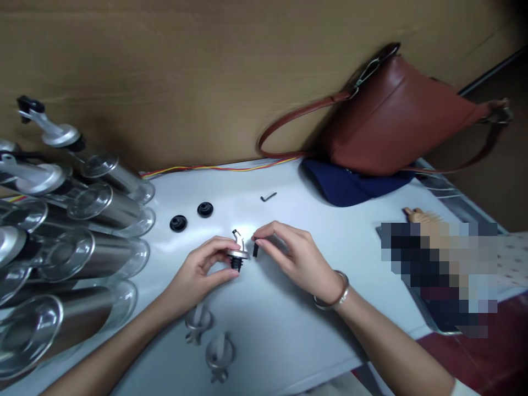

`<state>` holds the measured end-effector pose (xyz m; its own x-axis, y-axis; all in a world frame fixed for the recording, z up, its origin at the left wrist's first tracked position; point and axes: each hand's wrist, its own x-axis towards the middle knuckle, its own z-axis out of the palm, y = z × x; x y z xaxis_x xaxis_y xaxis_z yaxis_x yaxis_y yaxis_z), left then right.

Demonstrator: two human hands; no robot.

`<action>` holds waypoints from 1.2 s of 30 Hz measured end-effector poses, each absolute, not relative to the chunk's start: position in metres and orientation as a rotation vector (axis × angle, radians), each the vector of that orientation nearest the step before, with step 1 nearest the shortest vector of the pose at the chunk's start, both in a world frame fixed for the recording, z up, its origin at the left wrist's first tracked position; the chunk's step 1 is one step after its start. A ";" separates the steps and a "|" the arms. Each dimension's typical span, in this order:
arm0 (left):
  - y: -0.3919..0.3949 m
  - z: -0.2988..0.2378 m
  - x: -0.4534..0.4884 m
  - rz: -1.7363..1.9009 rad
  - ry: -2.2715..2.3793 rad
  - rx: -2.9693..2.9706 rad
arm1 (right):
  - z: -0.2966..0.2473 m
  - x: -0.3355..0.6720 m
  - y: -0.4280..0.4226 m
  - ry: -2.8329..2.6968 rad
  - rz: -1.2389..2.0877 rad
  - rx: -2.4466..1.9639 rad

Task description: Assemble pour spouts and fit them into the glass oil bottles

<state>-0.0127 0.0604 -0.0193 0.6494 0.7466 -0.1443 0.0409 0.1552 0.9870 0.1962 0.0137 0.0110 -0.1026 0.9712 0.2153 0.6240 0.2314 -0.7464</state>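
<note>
Brown board at the back, with red and yellow wires along its foot; white table in front. At far left, close-set glass-and-metal bottles; fitted bottle spouts on at least three, fit on the rest not clear from this angle. Next, on the table, two black plugs, loose, near each other. Nearer the viewer, two metal tops, also loose, with no black plug visible on either. Then the left hand, thumb and fingers clamped on a metal spout, upright, with a ribbed stopper already at its underside. Just to the right, and apart from it, a small black piece in the thumb-and-finger pinch of the right hand. Hands near each other, not touching. Beyond, a small bent key, lying free. At right, a dark blue cap under part of a brown bag. Progress, by judgement: held spout and stopper joined; outstanding, the black piece, not yet on the spout, plus two tops and two plugs, not yet paired.
</note>
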 end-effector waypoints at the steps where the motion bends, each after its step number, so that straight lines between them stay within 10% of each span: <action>1: 0.060 -0.018 -0.012 0.583 0.737 1.339 | 0.012 0.196 0.014 -1.799 0.640 -1.466; 36: 0.062 -0.011 -0.013 0.501 0.548 1.773 | 0.008 0.190 0.014 -1.467 0.969 -1.412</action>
